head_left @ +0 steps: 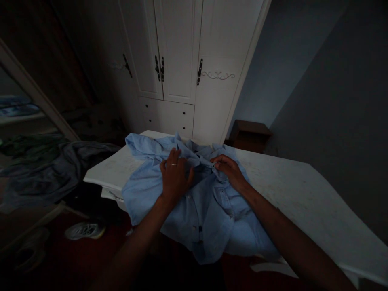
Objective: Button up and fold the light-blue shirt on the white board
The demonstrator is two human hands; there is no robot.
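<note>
A light blue button-up shirt [194, 206] lies rumpled across a white tabletop, its lower edge hanging over the near side. White buttons run down its partly parted front. My left hand [176, 173], with a ring on one finger, rests on the shirt left of the collar, its fingers bent but apart and nothing seen gripped in them. On the other side, my right hand [227, 167] is closed, thumb and fingers pinching the shirt's front edge near the collar. The shirt's left sleeve spreads toward the far left corner of the table.
The white table [281, 186] extends to the right. Behind it stands a white wardrobe [178, 52] with dark handles, and a brown wooden cabinet [251, 135] by the wall. Dark clothes [69, 165] are heaped at left. A shoe [85, 230] lies on the red floor.
</note>
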